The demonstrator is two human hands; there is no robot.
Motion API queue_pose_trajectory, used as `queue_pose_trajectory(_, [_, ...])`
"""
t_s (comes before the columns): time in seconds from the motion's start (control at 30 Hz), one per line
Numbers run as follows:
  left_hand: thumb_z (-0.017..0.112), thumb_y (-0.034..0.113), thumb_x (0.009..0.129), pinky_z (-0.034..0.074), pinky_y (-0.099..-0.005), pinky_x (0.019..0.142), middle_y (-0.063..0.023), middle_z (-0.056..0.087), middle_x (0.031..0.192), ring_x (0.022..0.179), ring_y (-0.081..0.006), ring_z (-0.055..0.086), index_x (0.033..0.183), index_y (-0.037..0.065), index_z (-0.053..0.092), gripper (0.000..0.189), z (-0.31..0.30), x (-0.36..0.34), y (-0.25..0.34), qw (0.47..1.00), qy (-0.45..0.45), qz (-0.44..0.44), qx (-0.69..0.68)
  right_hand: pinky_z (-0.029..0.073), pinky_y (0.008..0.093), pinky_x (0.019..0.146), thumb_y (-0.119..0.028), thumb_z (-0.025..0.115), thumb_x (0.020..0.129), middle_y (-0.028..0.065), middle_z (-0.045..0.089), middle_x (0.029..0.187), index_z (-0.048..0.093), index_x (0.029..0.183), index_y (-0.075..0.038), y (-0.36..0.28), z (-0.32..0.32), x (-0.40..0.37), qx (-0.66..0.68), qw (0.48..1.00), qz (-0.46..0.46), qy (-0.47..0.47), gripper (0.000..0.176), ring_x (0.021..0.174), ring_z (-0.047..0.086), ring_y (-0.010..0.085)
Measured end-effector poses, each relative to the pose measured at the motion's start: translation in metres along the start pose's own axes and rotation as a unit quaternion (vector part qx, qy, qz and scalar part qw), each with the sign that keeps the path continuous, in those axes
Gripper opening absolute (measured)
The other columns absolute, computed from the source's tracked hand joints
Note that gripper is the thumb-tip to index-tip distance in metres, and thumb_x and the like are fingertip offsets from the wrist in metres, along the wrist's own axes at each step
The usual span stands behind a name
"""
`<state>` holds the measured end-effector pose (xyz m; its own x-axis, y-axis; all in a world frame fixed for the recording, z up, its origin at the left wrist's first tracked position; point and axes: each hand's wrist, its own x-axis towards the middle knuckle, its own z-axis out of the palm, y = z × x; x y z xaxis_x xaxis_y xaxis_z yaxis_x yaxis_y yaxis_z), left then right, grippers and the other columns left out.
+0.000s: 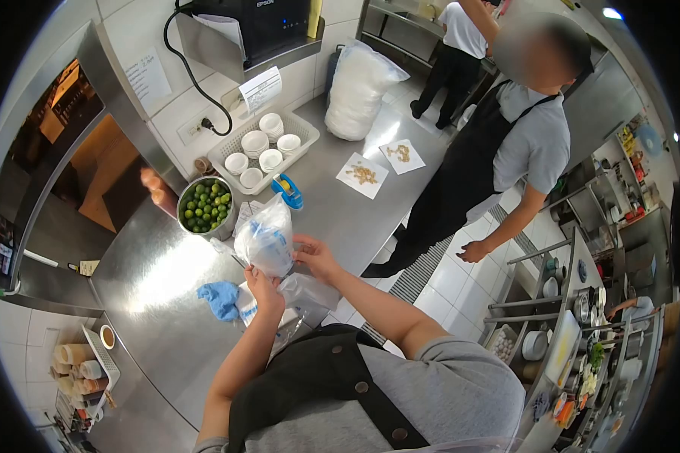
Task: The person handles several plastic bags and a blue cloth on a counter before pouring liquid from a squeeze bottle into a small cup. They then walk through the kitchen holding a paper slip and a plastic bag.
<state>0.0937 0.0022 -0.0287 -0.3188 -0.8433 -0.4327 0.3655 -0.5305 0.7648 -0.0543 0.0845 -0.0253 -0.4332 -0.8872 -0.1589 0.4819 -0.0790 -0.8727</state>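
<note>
A clear plastic bag with blue print (266, 235) stands up from the counter in front of me, its contents hard to make out. My left hand (264, 291) grips the lower near side of the bag. At its right side, my right hand (317, 258) pinches the plastic with thumb and fingers. More loose clear plastic (310, 291) lies under my right forearm. A crumpled blue cloth (218, 300) rests left of my left hand.
Behind the bag are a metal pot of green limes (205, 211), a blue tape dispenser (289, 193) and a basket (224, 155) of white cups. Two paper squares (362, 176) with small tan pieces lie farther right. A co-worker in a black apron (461, 162) stands at the counter's right edge.
</note>
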Motion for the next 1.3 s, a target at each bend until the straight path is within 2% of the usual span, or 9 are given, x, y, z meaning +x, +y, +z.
queue_pose_trajectory(0.2, [0.049,0.011,0.099,0.044,-0.0322,0.065,-0.0058,0.059,0.118,0.090,-0.0163,0.060,0.133,0.016,0.037,0.037,0.004,-0.006,-0.005,1.000,0.028,0.005,0.011,0.051,0.0264,0.079,0.011,0.058,0.089,0.0058,0.052,0.132,0.060,0.135,-0.005,0.017,-0.005,0.007,-0.022,1.000,-0.011,0.000,0.049,0.093,0.061,0.0113])
queue_pose_trajectory(0.3, [0.053,0.016,0.101,0.039,-0.0268,0.060,-0.0056,0.055,0.125,0.092,-0.0154,0.060,0.132,0.017,0.039,0.034,0.003,-0.010,0.006,0.997,0.025,-0.027,0.066,0.051,0.0296,0.081,0.005,0.067,0.083,0.0106,0.044,0.143,0.052,0.141,-0.006,0.036,-0.009,0.009,-0.279,0.955,-0.095,0.013,0.061,0.102,0.057,0.0137])
queue_pose_trajectory(0.4, [0.058,0.020,0.101,0.037,-0.0234,0.056,-0.0058,0.054,0.128,0.089,-0.0152,0.060,0.128,0.016,0.046,0.029,-0.016,-0.019,0.022,0.992,-0.009,-0.043,0.121,0.049,0.0370,0.097,-0.007,0.073,0.078,0.0159,0.031,0.152,0.038,0.150,-0.005,0.001,0.026,-0.016,-0.314,0.944,-0.097,0.028,0.081,0.123,0.050,0.0245])
queue_pose_trajectory(0.5, [0.061,0.021,0.100,0.035,-0.0218,0.054,-0.0056,0.057,0.122,0.082,-0.0144,0.060,0.121,0.013,0.052,0.025,-0.028,-0.038,0.039,0.989,0.004,-0.043,0.143,0.038,0.0448,0.112,-0.023,0.082,0.074,0.0211,0.028,0.152,0.025,0.155,-0.003,-0.012,0.041,-0.028,-0.434,0.875,-0.212,0.027,0.101,0.137,0.037,0.0373])
queue_pose_trajectory(0.6, [0.063,0.021,0.099,0.035,-0.0205,0.052,-0.0052,0.061,0.114,0.072,-0.0119,0.057,0.119,0.012,0.055,0.023,-0.044,-0.057,0.051,0.990,0.022,-0.049,0.129,0.033,0.0494,0.115,-0.026,0.086,0.069,0.0227,0.031,0.151,0.026,0.158,-0.010,-0.013,0.047,-0.035,-0.440,0.870,-0.214,0.068,0.108,0.140,0.033,0.0427])
queue_pose_trajectory(0.7, [0.064,0.019,0.099,0.035,-0.0198,0.050,-0.0062,0.063,0.103,0.063,-0.0071,0.051,0.117,0.012,0.057,0.021,-0.071,-0.064,0.052,0.994,0.039,-0.022,0.104,0.033,0.0495,0.115,-0.032,0.089,0.068,0.0242,0.032,0.150,0.026,0.156,-0.004,-0.010,0.040,-0.028,-0.489,0.848,-0.193,0.067,0.111,0.138,0.034,0.0436])
queue_pose_trajectory(0.97, [0.062,0.014,0.099,0.028,-0.0205,0.047,-0.0060,0.063,0.092,0.054,-0.0041,0.039,0.116,0.006,0.060,0.019,-0.119,-0.074,0.081,0.992,0.074,0.078,0.057,0.031,0.0484,0.116,-0.035,0.084,0.078,0.0270,0.033,0.146,0.026,0.152,0.003,0.022,0.024,-0.008,-0.485,0.849,-0.193,0.083,0.101,0.139,0.032,0.0438])
queue_pose_trajectory(1.1, [0.062,0.011,0.098,0.029,-0.0214,0.046,-0.0079,0.062,0.095,0.056,-0.0049,0.042,0.118,0.004,0.057,0.022,-0.149,-0.079,0.106,0.981,0.154,0.117,0.014,0.042,0.0426,0.100,-0.029,0.081,0.082,0.0218,0.042,0.133,0.037,0.143,0.001,0.035,0.030,-0.043,-0.458,0.857,-0.169,0.164,0.081,0.122,0.045,0.0333])
queue_pose_trajectory(1.3, [0.066,0.011,0.097,0.044,-0.0234,0.060,-0.0079,0.061,0.105,0.073,-0.0097,0.055,0.122,0.005,0.055,0.028,-0.208,-0.084,0.131,0.964,0.226,0.142,0.001,0.042,0.0420,0.097,-0.020,0.074,0.088,0.0181,0.050,0.121,0.052,0.131,-0.001,0.057,0.057,-0.066,-0.493,0.834,-0.215,-0.124,0.052,0.108,0.051,0.0336])
